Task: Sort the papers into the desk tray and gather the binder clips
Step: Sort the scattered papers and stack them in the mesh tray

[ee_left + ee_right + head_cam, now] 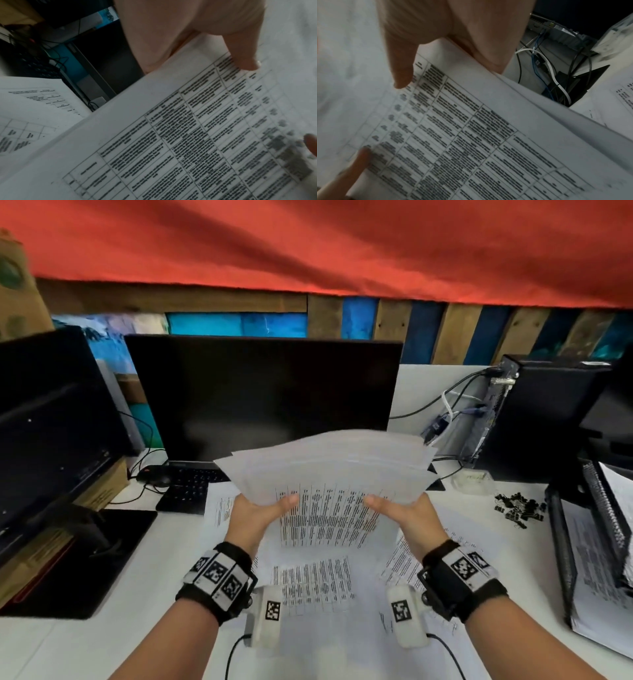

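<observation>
I hold a stack of printed papers up over the desk with both hands. My left hand grips its left edge, thumb on top of the printed table. My right hand grips the right edge the same way, thumb pressed on the top sheet. More printed sheets lie flat on the desk below. A pile of black binder clips sits on the desk to the right. The black mesh desk tray stands at the far right with papers in it.
A dark monitor and black keyboard stand behind the papers. A second monitor is at the left. A black computer case with cables stands at the right, with a small clear box near it.
</observation>
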{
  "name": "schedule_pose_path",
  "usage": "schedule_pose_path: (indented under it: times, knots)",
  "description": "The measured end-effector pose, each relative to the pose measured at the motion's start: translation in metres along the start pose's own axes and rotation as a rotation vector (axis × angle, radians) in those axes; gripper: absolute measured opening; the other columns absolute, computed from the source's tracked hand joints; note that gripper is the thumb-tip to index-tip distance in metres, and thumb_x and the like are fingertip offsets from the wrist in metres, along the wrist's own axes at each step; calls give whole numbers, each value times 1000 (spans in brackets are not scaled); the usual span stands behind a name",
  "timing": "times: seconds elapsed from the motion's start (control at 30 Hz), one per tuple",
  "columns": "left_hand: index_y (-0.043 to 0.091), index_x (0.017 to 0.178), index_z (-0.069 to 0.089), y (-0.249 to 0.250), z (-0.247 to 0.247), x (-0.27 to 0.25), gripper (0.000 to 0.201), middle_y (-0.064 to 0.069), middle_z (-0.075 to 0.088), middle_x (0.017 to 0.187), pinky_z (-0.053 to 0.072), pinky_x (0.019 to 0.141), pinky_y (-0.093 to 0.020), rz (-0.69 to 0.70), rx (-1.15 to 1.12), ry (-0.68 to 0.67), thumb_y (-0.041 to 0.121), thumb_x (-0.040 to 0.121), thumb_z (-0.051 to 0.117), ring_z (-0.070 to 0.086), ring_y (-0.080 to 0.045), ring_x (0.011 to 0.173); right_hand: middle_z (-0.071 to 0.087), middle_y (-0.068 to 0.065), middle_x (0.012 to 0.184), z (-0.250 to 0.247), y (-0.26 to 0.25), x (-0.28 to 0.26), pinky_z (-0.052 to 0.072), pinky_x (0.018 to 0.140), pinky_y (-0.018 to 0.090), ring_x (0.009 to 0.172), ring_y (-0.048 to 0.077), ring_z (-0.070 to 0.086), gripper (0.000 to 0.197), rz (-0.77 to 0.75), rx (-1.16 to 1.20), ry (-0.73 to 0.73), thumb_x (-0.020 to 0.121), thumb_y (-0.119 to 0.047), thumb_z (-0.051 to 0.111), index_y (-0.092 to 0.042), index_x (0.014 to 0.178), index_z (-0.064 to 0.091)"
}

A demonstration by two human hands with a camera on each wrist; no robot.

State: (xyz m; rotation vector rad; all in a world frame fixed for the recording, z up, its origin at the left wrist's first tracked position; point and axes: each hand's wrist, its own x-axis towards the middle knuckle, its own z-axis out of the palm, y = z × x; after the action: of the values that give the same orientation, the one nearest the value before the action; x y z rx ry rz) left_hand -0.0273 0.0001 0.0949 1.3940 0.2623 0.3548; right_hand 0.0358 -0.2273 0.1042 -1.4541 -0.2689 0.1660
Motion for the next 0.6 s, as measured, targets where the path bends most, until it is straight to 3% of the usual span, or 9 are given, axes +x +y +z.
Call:
schedule_pose_path:
  times: [0.07,0.17,0.23,0.3,0.4,0.43,0.5,0.6]
  knots:
    - [25,105,62,5,6,1,60,6,73,103,46,98,-35,28,-3,7,32,52,88,65,-12,104,75,-13,88,3,-4,2,53,83,22,88,1,70,32,-53,-39,-33,71,-5,75,-27,92,65]
    - [28,91,65,17,17,2,30,16,74,86,50,90,-31,111,18,29,28,63,76,68,-4,90,75,-12,89,8,-9,3,53,82,22,90,4,70,28,-106,-38,21,74,-5,74,-28,88,69]
    - [28,90,65,22,20,1,26,18,74,85,51,86,-28,159,16,37,27,66,74,69,0,86,75,-12,90,10,-15,2,52,84,26,90,5,70,24,-138,-26,38,74,-10,74,-28,89,69]
    - [28,91,64,20,19,1,30,15,74,85,52,84,-27,165,6,41,28,62,74,69,-1,86,75,-11,89,10,-22,1,51,82,30,90,7,70,21,-174,-2,70,73,-25,74,-26,93,68]
    - [23,91,65,15,17,0,35,7,73,86,53,84,-31,143,7,45,30,57,74,69,-6,85,73,3,95,10,-42,-3,52,85,37,94,22,67,55,-337,11,107,68,-65,64,-18,97,69]
    - [22,90,66,14,16,1,35,6,73,87,54,84,-32,133,16,42,31,57,74,69,-7,85,73,8,94,10,-50,-3,51,84,36,92,25,67,61,-382,20,118,70,-70,57,-16,96,70]
    - [24,89,66,14,16,2,32,7,74,84,54,80,-28,131,32,23,29,58,75,70,-6,84,73,9,86,11,-61,0,52,77,29,82,21,68,53,-410,22,124,80,-62,54,-13,86,73]
    - [24,88,67,15,18,5,26,7,75,86,53,80,-28,120,62,6,23,63,77,70,-9,88,70,-7,67,14,-60,8,49,64,19,64,4,61,24,-400,-112,180,87,-22,62,-20,66,73]
